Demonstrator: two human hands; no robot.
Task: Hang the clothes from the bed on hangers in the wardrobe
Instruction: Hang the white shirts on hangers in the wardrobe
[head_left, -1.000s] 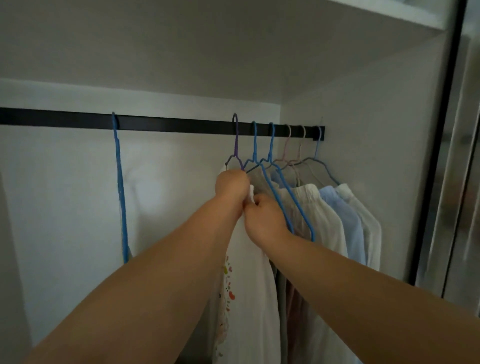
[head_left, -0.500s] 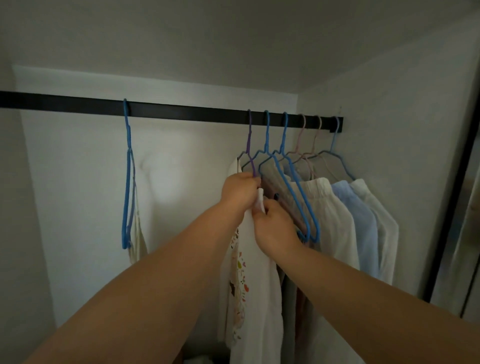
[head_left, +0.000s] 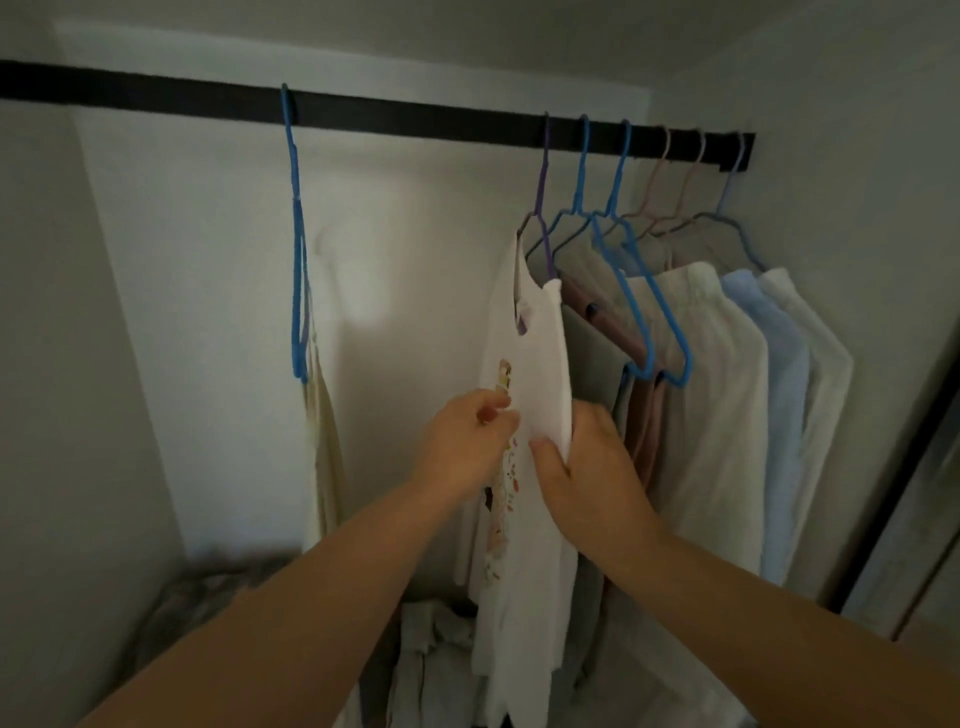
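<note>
Both hands have dropped from the hanger's neck to the middle of the white printed garment (head_left: 535, 364). Right hand (head_left: 587, 467): grip clamped on the garment's near edge, thumb in front, fingers tucked behind the cloth. Left hand (head_left: 467, 441): fingertips drawn together at the printed front, apparently pinching the fabric. The garment hangs from a purple hanger (head_left: 543, 208) on the black wardrobe rail (head_left: 415, 111). Just to its right, two blue hangers (head_left: 639, 291) carry grey and pink pieces, followed by cream, pale blue and white clothes (head_left: 727, 389) packed close together. Well to the left, a lone blue hanger (head_left: 297, 234) holds a cream strappy garment (head_left: 324, 441). Crumpled fabric (head_left: 431, 660) lies on the wardrobe floor below.
</note>
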